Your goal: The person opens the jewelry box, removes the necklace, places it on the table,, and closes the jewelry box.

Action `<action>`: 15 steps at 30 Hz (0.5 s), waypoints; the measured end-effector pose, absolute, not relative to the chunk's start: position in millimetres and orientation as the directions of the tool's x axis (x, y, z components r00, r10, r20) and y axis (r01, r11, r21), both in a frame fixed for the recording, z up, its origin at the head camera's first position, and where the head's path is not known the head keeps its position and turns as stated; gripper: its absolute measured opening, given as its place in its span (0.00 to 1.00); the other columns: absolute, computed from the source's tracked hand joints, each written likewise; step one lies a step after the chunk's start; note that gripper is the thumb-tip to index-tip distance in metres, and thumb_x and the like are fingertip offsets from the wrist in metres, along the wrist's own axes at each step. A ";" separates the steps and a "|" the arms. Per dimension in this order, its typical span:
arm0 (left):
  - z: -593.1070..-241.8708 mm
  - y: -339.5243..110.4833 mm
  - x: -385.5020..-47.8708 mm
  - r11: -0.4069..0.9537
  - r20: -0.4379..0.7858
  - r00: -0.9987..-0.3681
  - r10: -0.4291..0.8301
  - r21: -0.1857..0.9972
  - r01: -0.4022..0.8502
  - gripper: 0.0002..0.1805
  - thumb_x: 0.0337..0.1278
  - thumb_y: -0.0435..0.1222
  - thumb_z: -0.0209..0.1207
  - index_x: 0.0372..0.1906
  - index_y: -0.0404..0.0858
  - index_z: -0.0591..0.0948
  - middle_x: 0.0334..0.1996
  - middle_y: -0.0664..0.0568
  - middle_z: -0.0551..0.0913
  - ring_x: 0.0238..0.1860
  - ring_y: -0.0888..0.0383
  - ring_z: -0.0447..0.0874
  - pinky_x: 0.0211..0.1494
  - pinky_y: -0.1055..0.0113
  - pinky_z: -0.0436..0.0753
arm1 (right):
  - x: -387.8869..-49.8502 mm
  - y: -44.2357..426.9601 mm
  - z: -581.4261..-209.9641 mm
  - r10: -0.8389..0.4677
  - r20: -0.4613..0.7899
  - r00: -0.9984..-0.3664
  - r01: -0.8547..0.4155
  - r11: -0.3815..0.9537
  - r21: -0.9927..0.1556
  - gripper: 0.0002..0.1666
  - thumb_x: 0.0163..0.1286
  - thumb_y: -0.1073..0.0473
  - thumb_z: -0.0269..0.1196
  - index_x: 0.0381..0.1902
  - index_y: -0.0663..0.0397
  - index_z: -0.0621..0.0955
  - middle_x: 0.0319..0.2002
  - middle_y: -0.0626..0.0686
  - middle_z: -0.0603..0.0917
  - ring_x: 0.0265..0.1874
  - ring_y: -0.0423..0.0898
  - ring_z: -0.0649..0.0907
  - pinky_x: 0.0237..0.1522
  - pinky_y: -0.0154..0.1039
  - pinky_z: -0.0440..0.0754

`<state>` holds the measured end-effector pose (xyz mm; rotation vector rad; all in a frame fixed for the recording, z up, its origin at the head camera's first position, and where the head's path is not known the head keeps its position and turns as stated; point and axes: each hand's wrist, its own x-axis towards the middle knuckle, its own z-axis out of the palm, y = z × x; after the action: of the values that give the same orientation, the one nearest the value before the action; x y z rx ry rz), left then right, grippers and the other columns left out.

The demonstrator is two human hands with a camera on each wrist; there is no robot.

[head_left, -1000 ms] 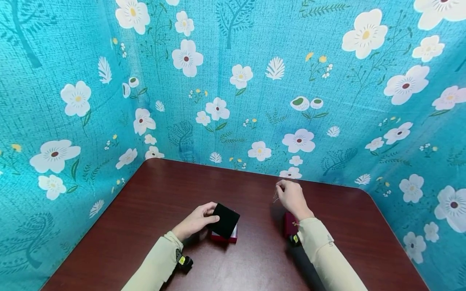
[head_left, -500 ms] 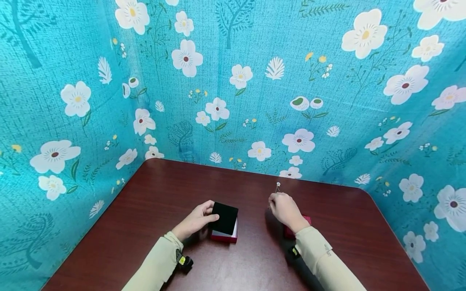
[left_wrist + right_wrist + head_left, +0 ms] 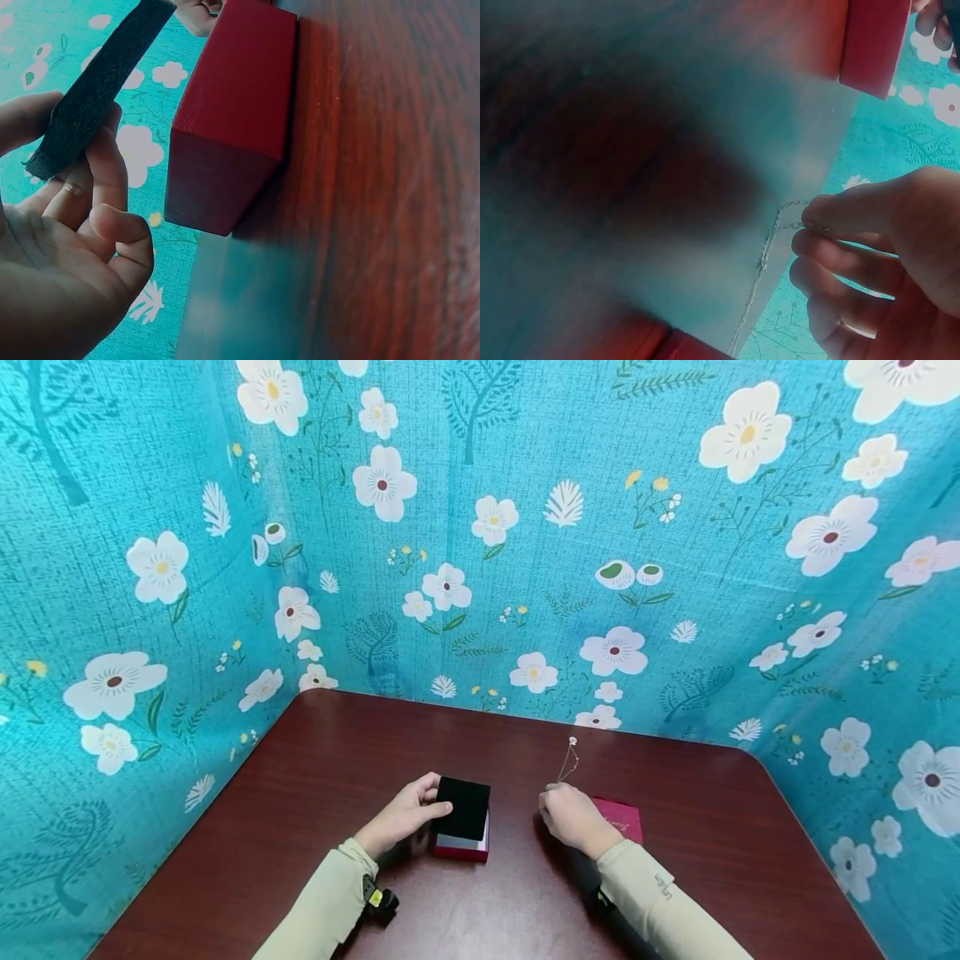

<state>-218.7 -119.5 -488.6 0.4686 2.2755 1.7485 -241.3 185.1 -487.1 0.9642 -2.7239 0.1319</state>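
My left hand [image 3: 408, 814] pinches a thin black square pad [image 3: 465, 807] between thumb and fingers, tilted above an open red box [image 3: 461, 853] with a pale inside. In the left wrist view the pad [image 3: 94, 94] stands apart from the red box [image 3: 232, 82]. To the right of that box, my right hand [image 3: 577, 818] pinches a fine silver chain [image 3: 567, 768], whose far part lies beyond the fingers with a small white piece at its end. The right wrist view shows the chain [image 3: 759, 274] trailing from thumb and forefinger.
A red lid with faint lettering [image 3: 621, 820] lies just right of my right hand, partly covered by it. The dark wooden table [image 3: 375, 727] ends at a flowered blue cloth [image 3: 525, 568] behind and at both sides.
My right hand has moved left and towards me with the chain, uncovering more of the red lid. The black pad has turned slightly in my left hand, which has barely moved.
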 end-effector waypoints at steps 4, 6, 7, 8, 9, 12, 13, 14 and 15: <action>-490.9 -119.4 -220.1 0.226 0.024 -0.915 0.402 0.966 0.125 0.22 0.61 0.39 0.59 0.55 0.34 0.68 0.60 0.36 0.69 0.61 0.42 0.67 0.58 0.46 0.70 | -238.8 183.9 -490.4 -0.641 0.252 -0.725 -0.661 0.750 0.009 0.16 0.51 0.68 0.67 0.13 0.48 0.75 0.18 0.47 0.74 0.23 0.46 0.79 0.26 0.39 0.79; -491.3 -119.5 -220.6 0.219 0.026 -0.913 0.407 0.968 0.125 0.21 0.61 0.40 0.59 0.54 0.34 0.68 0.59 0.37 0.69 0.61 0.42 0.67 0.58 0.45 0.70 | -237.9 183.1 -491.8 -0.661 0.251 -0.707 -0.680 0.733 0.011 0.19 0.50 0.68 0.66 0.11 0.47 0.71 0.16 0.47 0.73 0.21 0.46 0.79 0.24 0.40 0.78; -491.4 -119.7 -220.8 0.218 0.026 -0.913 0.407 0.968 0.125 0.21 0.61 0.40 0.59 0.54 0.35 0.68 0.60 0.37 0.69 0.61 0.42 0.67 0.58 0.45 0.70 | -237.5 182.9 -492.4 -0.668 0.251 -0.700 -0.688 0.726 0.015 0.20 0.50 0.68 0.66 0.10 0.46 0.70 0.15 0.47 0.72 0.20 0.46 0.79 0.23 0.40 0.77; -491.5 -119.8 -220.9 0.218 0.026 -0.914 0.406 0.968 0.125 0.22 0.61 0.40 0.59 0.55 0.35 0.68 0.61 0.37 0.68 0.62 0.42 0.66 0.58 0.45 0.69 | -237.1 182.6 -492.8 -0.676 0.252 -0.693 -0.694 0.719 0.019 0.21 0.49 0.68 0.66 0.09 0.46 0.69 0.14 0.46 0.72 0.20 0.46 0.79 0.23 0.40 0.77; -491.6 -119.8 -221.1 0.217 0.026 -0.913 0.406 0.968 0.123 0.23 0.61 0.40 0.59 0.56 0.35 0.67 0.61 0.37 0.68 0.62 0.41 0.66 0.58 0.45 0.69 | -236.9 182.3 -493.1 -0.679 0.254 -0.689 -0.698 0.716 0.022 0.21 0.49 0.68 0.66 0.09 0.46 0.68 0.14 0.46 0.72 0.20 0.46 0.79 0.22 0.40 0.77; -491.8 -119.8 -221.2 0.209 0.022 -0.912 0.410 0.971 0.118 0.24 0.61 0.39 0.59 0.57 0.35 0.67 0.62 0.37 0.67 0.63 0.41 0.65 0.59 0.45 0.69 | -236.4 181.4 -493.8 -0.681 0.265 -0.682 -0.700 0.713 0.030 0.21 0.48 0.68 0.66 0.08 0.46 0.68 0.13 0.46 0.71 0.19 0.46 0.78 0.22 0.40 0.76; -491.8 -119.9 -221.2 0.210 0.021 -0.912 0.409 0.971 0.117 0.24 0.61 0.39 0.59 0.58 0.35 0.67 0.63 0.37 0.66 0.63 0.41 0.65 0.59 0.45 0.68 | -236.1 181.1 -493.6 -0.682 0.267 -0.681 -0.701 0.712 0.029 0.21 0.48 0.68 0.66 0.08 0.46 0.68 0.14 0.46 0.71 0.19 0.46 0.78 0.22 0.40 0.76; -491.9 -119.9 -221.1 0.209 0.020 -0.911 0.411 0.971 0.116 0.24 0.61 0.39 0.59 0.58 0.35 0.67 0.63 0.37 0.66 0.63 0.41 0.65 0.59 0.45 0.68 | -235.7 180.7 -493.2 -0.682 0.269 -0.680 -0.702 0.711 0.027 0.21 0.48 0.68 0.66 0.09 0.46 0.68 0.14 0.46 0.71 0.19 0.46 0.78 0.22 0.40 0.76; -491.9 -119.8 -221.0 0.208 0.020 -0.910 0.413 0.971 0.116 0.24 0.61 0.39 0.60 0.58 0.35 0.67 0.62 0.37 0.67 0.63 0.41 0.65 0.59 0.45 0.69 | -235.2 180.1 -492.8 -0.682 0.268 -0.681 -0.703 0.711 0.024 0.20 0.48 0.68 0.66 0.09 0.46 0.68 0.14 0.46 0.71 0.19 0.46 0.78 0.22 0.40 0.76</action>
<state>-221.0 -119.8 -491.9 0.5025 2.2390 1.7656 -235.2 180.1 -492.8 1.0984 -2.6614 0.1181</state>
